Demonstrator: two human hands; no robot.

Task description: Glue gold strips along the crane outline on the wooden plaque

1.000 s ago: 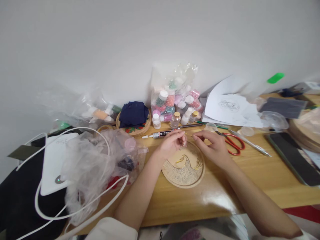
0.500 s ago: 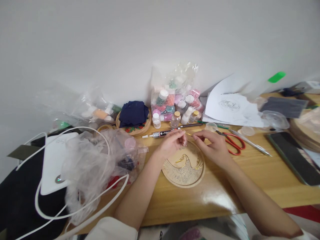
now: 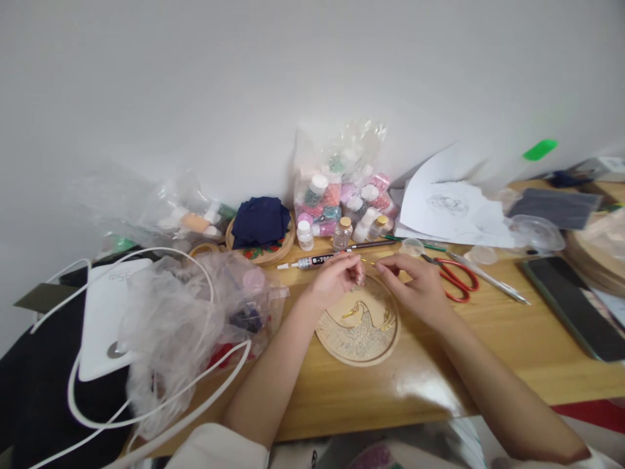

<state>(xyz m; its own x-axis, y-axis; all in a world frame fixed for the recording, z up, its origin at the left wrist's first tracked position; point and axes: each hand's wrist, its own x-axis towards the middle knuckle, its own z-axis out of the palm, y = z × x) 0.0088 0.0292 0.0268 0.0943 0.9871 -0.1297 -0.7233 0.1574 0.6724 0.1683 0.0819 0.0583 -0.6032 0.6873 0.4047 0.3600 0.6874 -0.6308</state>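
A thin golden strand point(image 3: 368, 262) stretches between the fingertips of my two hands. My left hand point(image 3: 342, 277) pinches its left end, fingers curled. From the right, my right hand point(image 3: 413, 283) pinches the other end between thumb and forefinger. Below them lies a round wooden disc point(image 3: 359, 342) bearing a bird design with gold outlines at the head and wing edge; my left hand hides part of its upper left. A glue tube point(image 3: 308, 262) marked B-7000 lies just behind my left hand.
Red-handled scissors point(image 3: 456, 280), a silver pen point(image 3: 491, 279) and a phone point(image 3: 576, 306) lie to the right. Bagged bottles point(image 3: 319, 195), small jars point(image 3: 343, 233) and a paper drawing point(image 3: 452, 207) stand behind. Plastic bags point(image 3: 170, 339) and a white cable point(image 3: 71, 391) fill the left.
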